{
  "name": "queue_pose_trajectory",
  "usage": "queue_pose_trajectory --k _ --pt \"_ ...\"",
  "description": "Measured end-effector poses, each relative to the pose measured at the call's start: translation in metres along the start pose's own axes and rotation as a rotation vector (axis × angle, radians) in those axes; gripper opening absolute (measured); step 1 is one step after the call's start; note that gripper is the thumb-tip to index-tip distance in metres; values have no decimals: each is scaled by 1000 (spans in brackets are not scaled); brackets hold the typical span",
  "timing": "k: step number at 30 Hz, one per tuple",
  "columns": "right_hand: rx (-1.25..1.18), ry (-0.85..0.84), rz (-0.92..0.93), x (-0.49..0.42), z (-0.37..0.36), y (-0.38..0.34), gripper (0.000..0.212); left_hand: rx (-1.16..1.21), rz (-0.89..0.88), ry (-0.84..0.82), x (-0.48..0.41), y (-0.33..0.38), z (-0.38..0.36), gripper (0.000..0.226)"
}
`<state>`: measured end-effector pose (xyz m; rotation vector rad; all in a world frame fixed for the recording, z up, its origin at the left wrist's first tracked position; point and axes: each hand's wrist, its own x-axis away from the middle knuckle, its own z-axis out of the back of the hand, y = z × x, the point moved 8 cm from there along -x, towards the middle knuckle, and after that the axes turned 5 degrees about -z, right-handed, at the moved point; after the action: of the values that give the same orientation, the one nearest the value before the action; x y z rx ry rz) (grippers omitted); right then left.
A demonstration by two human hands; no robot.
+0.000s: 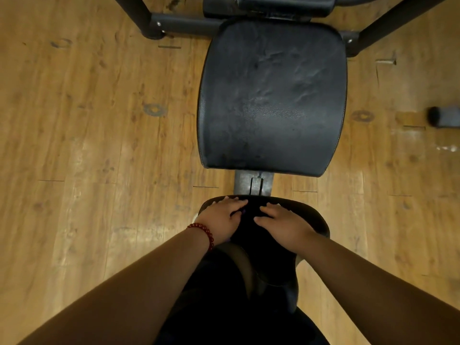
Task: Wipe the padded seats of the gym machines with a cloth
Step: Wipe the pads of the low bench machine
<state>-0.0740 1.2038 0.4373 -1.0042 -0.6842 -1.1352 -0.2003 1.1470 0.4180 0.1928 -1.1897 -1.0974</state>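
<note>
Wiping appeared under way on the near seat [315, 217]

The left hand [221, 218] and right hand [282, 221] lay side by side on the small seat, each grip apart with fingers straight. No cloth could be told from the black padding beneath them. The large pad [271, 95] ahead looked next, calling for a forward reach. Frame [179, 24] bars flanked its far end, and open floor [87, 120] lay either side.

side by side, pressing down

the left grip [221, 216], a red bead bracelet [202, 235] at its wrist, and the right grip [282, 226] press with straight fingers on a small dark padded seat [313, 219]. beyond it lies a larger padded seat [271, 95] over a wooden floor [87, 120].
</note>
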Motion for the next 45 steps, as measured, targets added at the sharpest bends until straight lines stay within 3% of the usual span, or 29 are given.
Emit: queue_pose_trajectory --k 4,10,17,25,28,33,40,45 --pt "72 -68 70 2 -4 -2 69 -46 -46 -38 2 1 1 40" --pt "-25 -120 129 -1 -2 -1 73 122 132 -17 -21 -15 11 37" --pt "-88 -52 160 -6 11 7 57 -78 -136 -77 3 -5 4 42" --pt "-76 -6 176 -11 15 8 52 23 80 -114 -39 -17 7 43" --pt "-53 -9 155 -14 15 10 61 -93 25 -127 -34 -7 5 44" --pt "-31 -41 148 -18 12 14 64 -69 -150 -129 -6 5 6 43" --pt "-4 -58 172 -20 10 16 65 42 172 -64 -43 -13 11 41" --pt "0 -60 208 -19 9 16 66 -71 -4 -96 -15 8 0 40"
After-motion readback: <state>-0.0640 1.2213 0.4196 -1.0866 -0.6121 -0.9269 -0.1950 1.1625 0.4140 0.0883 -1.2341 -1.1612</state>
